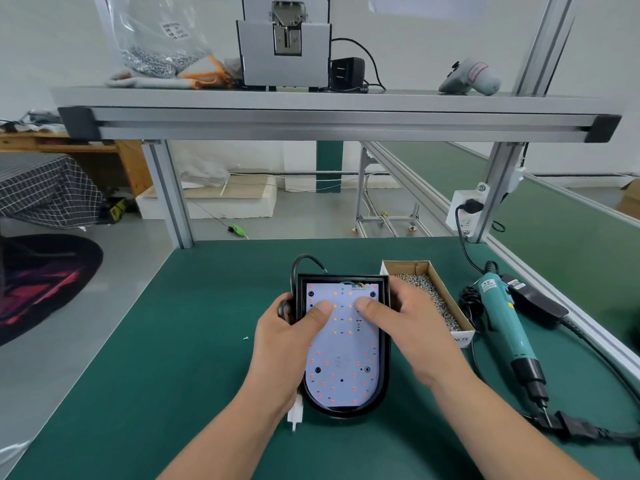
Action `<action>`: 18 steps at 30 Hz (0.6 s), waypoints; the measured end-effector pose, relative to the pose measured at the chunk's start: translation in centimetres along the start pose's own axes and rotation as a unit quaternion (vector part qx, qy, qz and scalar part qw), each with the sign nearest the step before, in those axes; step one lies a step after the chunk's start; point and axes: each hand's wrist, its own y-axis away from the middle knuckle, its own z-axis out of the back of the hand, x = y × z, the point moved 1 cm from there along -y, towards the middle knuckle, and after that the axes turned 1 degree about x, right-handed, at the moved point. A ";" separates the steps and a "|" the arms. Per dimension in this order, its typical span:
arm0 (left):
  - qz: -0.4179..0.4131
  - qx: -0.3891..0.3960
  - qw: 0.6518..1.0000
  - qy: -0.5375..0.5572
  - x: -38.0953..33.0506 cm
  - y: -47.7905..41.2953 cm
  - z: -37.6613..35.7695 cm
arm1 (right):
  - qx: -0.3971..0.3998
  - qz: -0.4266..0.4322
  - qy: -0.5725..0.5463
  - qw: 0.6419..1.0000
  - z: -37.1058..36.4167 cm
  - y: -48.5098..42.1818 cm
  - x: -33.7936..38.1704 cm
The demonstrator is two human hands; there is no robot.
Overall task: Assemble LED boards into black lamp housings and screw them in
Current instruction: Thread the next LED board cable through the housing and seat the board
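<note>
While both hands are working on it, the LED board (pixel 343 362) is lying face up inside the black lamp housing (pixel 346 412). The housing is sitting flat near the middle of the green tabletop (pixel 173 341), with its rounded end pointing toward the person and its square end pointing away.

The left hand (pixel 284 341) is pressing its thumb flat on the upper part of the board. Its fingers are curling round the housing's left wall, so its grip is closing on the housing from that side. The right hand (pixel 412 327) is doing much the same on the other side, with its thumb pressing the board just beside the left thumb. Its fingers are bending over the right wall, so that grip is also wrapping the housing.

A black cable (pixel 301 259) is looping out from the housing's far left corner. A white connector (pixel 294 414) is sticking out beside the left wrist, near the rounded end.

Just to the right of the housing, a cardboard box (pixel 446 292) is sitting with a heap of screws (pixel 429 296) in it, and the right fingers are hovering near its edge. Beyond the box, a teal electric screwdriver (pixel 505 320) is lying on the tabletop with its bit pointing toward the person. One loose screw (pixel 245 338) is lying apart, to the left of the left hand.
</note>
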 end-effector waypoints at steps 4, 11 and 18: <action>0.032 0.017 0.999 0.027 0.3 0.3 -0.5 | -0.010 0.002 -0.012 1.000 0.3 -0.1 -0.2; 0.045 -0.005 0.998 0.046 0.0 0.3 -0.6 | -0.004 0.016 -0.008 1.000 0.0 -0.2 -0.7; 0.070 0.037 0.997 0.000 0.4 0.2 -0.5 | -0.030 0.011 0.002 0.999 0.9 -0.6 -0.9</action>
